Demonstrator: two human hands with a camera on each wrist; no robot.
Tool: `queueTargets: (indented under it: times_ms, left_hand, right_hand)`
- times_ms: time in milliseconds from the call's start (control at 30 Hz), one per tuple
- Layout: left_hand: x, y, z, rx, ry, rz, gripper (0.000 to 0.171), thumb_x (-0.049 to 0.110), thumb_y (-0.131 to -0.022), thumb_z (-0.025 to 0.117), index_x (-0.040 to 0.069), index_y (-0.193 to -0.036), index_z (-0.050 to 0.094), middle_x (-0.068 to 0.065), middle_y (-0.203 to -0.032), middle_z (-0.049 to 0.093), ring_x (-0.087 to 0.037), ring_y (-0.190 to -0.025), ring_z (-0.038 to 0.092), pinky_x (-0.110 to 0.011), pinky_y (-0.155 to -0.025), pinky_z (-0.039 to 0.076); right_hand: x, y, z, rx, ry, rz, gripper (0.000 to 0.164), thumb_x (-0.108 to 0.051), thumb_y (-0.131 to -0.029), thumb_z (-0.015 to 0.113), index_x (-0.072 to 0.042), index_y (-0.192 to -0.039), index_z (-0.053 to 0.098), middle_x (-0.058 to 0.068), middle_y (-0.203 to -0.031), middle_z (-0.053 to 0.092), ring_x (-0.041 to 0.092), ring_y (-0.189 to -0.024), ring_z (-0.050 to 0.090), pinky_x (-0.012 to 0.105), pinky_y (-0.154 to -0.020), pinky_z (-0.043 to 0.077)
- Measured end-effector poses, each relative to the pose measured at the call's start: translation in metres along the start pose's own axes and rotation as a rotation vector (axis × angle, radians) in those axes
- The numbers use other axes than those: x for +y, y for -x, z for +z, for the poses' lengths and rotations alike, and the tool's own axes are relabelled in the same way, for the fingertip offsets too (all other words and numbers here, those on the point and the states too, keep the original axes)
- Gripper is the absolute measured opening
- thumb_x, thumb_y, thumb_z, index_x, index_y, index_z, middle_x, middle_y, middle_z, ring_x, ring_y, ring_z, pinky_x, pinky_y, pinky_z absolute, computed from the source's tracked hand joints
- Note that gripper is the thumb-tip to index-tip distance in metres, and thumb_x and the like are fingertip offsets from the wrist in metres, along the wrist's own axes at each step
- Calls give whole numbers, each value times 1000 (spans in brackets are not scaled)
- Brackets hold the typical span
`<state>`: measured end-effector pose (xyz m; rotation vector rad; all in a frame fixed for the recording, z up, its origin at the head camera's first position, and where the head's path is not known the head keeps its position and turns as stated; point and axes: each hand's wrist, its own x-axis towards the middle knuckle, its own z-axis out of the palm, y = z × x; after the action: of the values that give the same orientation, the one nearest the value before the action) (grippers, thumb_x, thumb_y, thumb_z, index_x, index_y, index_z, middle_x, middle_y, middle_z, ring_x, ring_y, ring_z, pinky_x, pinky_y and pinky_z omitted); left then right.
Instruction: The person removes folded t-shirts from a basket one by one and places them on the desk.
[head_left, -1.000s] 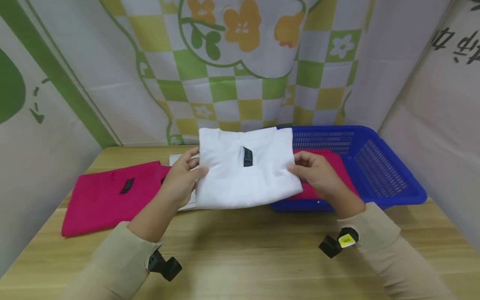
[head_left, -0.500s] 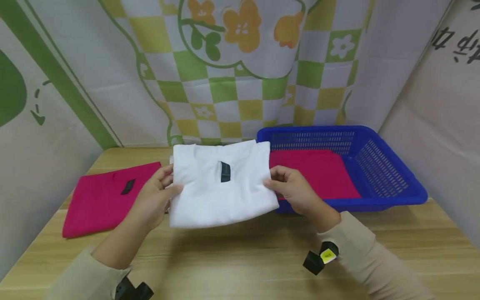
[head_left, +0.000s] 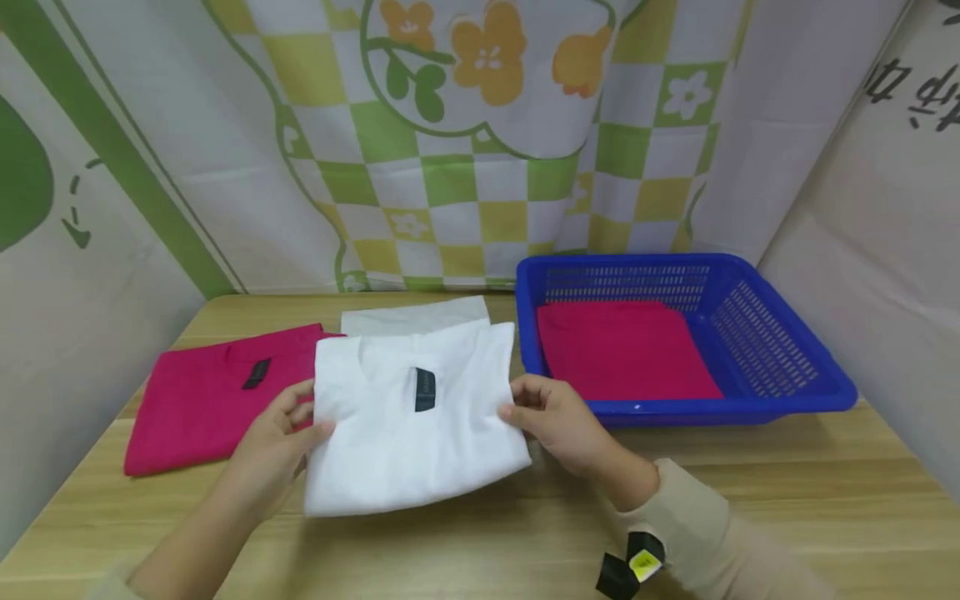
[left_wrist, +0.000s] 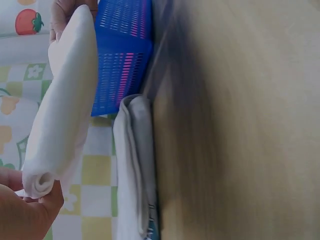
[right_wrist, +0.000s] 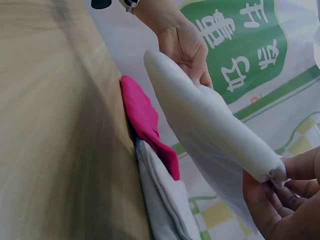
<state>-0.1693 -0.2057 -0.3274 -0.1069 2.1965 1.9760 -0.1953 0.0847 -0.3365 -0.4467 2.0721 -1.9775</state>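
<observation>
A folded white T-shirt (head_left: 408,458) with a black neck label (head_left: 425,390) is held above the table. My left hand (head_left: 266,454) pinches its left edge, thumb on top and fingers beneath. At the opposite edge my right hand (head_left: 562,427) grips it the same way. Both wrist views show the rolled fold of the shirt (left_wrist: 65,105) hanging clear of the tabletop. Behind it a second folded white garment (head_left: 412,317) lies on the table, partly hidden. A folded pink T-shirt (head_left: 202,408) with a black label lies to the left.
The blue plastic basket (head_left: 795,333) stands at the back right, with a folded pink garment (head_left: 622,350) inside. A wooden table (head_left: 750,475) carries everything. Printed cloth (head_left: 495,183) hangs behind the table, and pale walls flank both sides.
Both hands have brought the white T-shirt left and toward the body, away from the basket. The white garment behind and the pink one in the basket show more now.
</observation>
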Motion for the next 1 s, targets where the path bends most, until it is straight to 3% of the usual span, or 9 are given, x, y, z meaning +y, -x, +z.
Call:
queueTargets:
  times_ms: [267, 700, 867, 1000]
  left_hand:
    - [-22, 9, 2, 13, -24, -20, 52, 0, -88, 42, 3, -133, 17, -20, -125, 35, -14, -93, 50, -31, -74, 44]
    - [-56, 20, 19, 76, -46, -99, 51, -9, -83, 42, -3, -130, 23, -26, -124, 37, -26, -103, 46, -37, -80, 42]
    - [-67, 24, 23, 83, -79, -116, 52, -11, -80, 43, -7, -128, 23, -29, -121, 39, -32, -105, 44, -41, -84, 40]
    - [-72, 27, 25, 89, -98, -125, 51, -13, -79, 44, -10, -126, 26, -31, -119, 40, -34, -103, 45, -44, -84, 39]
  right_hand:
    - [12, 15, 9, -15, 145, 12, 16, -2, -80, 57, 10, -90, 53, 9, -79, 59, 9, -66, 53, 29, -58, 48]
    - [42, 39, 6, -59, 227, 81, 10, -2, -78, 59, 6, -79, 53, 7, -69, 58, 11, -62, 52, 32, -54, 50]
    - [50, 45, 2, -76, 226, 119, 9, -1, -77, 59, 6, -78, 53, 6, -66, 57, 11, -57, 50, 32, -50, 48]
    - [55, 50, 0, -125, 134, 171, 10, 1, -77, 58, 9, -78, 51, 6, -67, 58, 12, -58, 54, 31, -51, 49]
